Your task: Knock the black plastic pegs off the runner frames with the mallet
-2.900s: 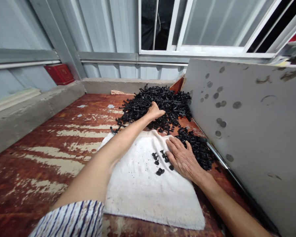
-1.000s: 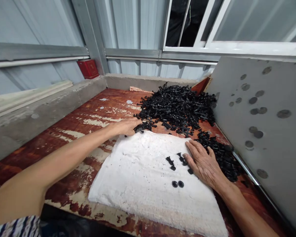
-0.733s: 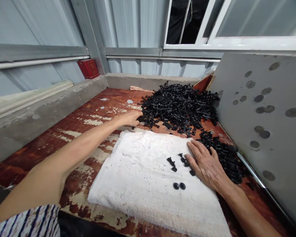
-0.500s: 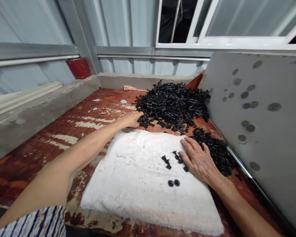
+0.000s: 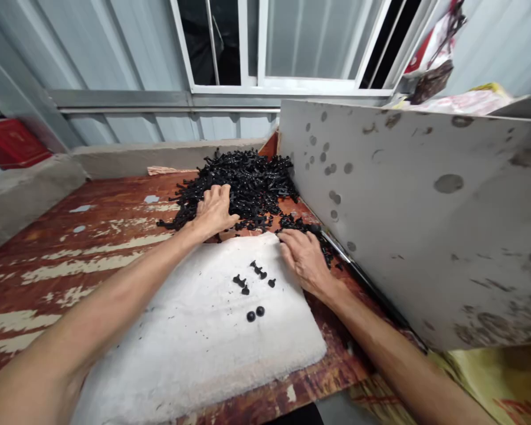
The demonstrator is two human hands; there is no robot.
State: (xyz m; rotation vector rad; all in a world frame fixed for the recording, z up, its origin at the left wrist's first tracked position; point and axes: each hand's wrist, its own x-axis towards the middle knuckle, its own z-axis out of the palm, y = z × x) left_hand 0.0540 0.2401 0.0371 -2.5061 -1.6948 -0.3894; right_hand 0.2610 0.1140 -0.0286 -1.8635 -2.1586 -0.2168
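A big heap of small black plastic parts lies at the back of a worn red-brown table. My left hand rests palm down on the heap's near left edge, fingers spread over the parts. A white fluffy cloth lies in front of the heap, with several loose black parts on it. My right hand lies flat on the cloth's right edge, fingers apart, touching a smaller pile of black parts beside it.
A grey stained board stands upright along the table's right side. A concrete ledge runs behind the table under a window. A red box sits at the far left. Yellow material lies at the lower right.
My view has swung to the right. My left hand has moved from the heap's left rim onto the heap. My right hand has shifted a little toward the small pile.
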